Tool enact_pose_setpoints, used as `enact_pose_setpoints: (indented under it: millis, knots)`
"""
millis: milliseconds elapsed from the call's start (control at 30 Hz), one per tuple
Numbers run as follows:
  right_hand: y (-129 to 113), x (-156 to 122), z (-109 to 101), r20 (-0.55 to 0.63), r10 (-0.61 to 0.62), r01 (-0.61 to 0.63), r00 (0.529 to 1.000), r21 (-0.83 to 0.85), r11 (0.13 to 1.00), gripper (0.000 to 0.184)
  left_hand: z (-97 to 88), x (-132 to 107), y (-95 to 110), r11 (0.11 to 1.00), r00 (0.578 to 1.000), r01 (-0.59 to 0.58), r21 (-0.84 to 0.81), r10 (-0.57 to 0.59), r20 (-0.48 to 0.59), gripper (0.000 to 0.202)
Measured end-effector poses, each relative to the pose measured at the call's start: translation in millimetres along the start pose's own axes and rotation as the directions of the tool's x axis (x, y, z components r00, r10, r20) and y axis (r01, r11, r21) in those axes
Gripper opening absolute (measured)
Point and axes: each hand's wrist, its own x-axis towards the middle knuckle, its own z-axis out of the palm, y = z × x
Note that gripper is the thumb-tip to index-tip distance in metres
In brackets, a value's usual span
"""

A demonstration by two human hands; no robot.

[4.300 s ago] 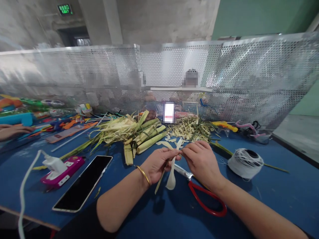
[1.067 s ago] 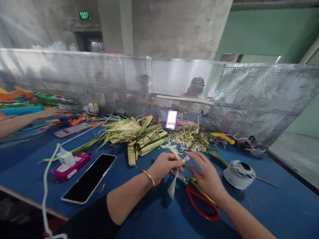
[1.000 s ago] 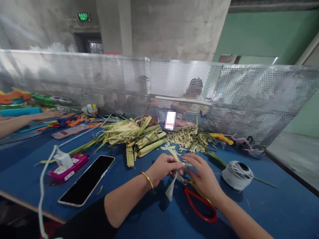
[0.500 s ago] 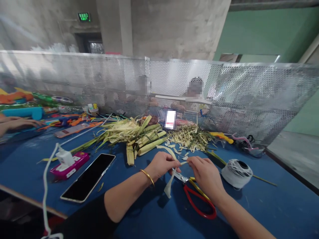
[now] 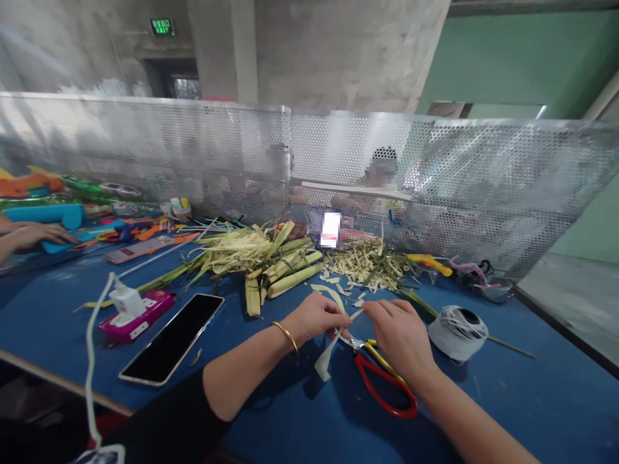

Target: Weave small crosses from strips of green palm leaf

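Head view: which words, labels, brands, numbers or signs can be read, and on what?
"EXIT": green sign on the wall; the characters above it are too small to read.
Glowing screen: blurred, unreadable.
Magenta power strip: any marking is too small.
Scissors and pale strip: no readable text.

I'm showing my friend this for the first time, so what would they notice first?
Probably the middle, where the left hand and right hand pinch pale strips between them, above the red-handled scissors on the blue table. Next, maybe the big messy pile of leaves and stalks behind the left hand, or the green exit sign glowing up at the top left.
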Motion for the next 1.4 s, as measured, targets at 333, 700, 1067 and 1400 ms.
enact_pose_setpoints:
  millis: [333, 700, 1067, 1400]
  knots:
    - [2.7, -1.1, 2.2, 0.023, -0.005, 0.006, 1.0, -0.031, 1.0, 0.024, 0.6, -0.5, -1.4, 0.999, 0.999, -0.031, -0.036, 0.031, -0.007, 0.021]
    - [4.2, -3.3, 5.8, 0.055, -0.03, 0.032, 0.998, -0.035, 0.999, 0.025, -0.7, -0.8, 0.0, 0.997, 0.999, -0.038, -0.073, 0.035, -0.038, 0.021]
    - [0.9, -1.2, 0.7, 0.142, 0.097, -0.112, 0.985, 0.097, 0.989, 0.023, 0.0, -3.2, -0.7, 0.996, 0.999, 0.033, -0.077, -0.033, -0.007, 0.018]
    - [12.6, -2.0, 5.0, 0.17, 0.18, -0.235, 0.969, 0.399, 0.886, 0.026, 0.3, -1.9, -1.7, 0.998, 1.0, 0.029, -0.054, -0.028, 0.01, 0.016]
